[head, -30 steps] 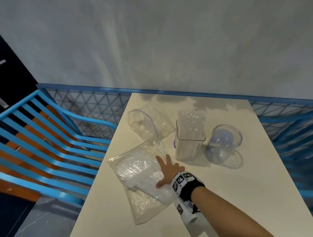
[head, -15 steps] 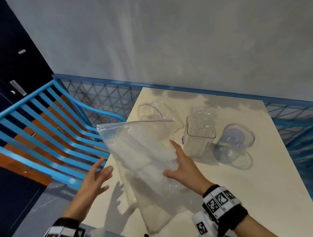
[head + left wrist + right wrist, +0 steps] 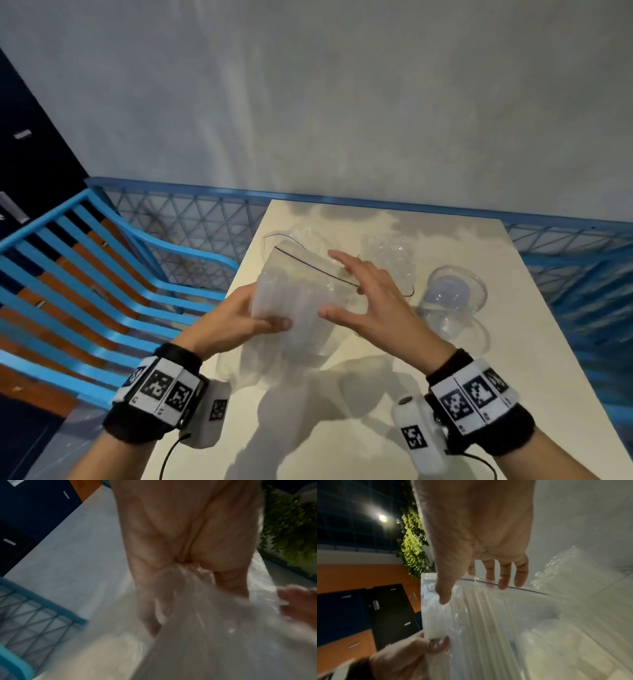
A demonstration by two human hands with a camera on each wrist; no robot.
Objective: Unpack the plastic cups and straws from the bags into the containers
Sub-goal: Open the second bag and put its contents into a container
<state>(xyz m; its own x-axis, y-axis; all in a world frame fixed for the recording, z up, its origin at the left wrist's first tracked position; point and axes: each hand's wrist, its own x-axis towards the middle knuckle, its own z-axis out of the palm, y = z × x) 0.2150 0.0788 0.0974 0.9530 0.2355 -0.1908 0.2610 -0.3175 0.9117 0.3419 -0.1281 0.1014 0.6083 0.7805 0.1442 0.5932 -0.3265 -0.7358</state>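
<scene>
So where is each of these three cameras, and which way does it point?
Head: worn on the head, looking down at the table; both forearms, left hand and right hand show, on the straw bag.
Left wrist: looks along the left palm to the gripped bag; right fingertips at the edge.
Right wrist: looks along the right hand to the bag's zip; left thumb below.
Shared: all three show the bag and both hands.

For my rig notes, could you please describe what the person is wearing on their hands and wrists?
Both hands are bare. The left hand and right hand each have a black wristband carrying white panels with black square marker codes, plus a white camera pod with its own marker below the wrist. Thin black cables trail from them.
</scene>
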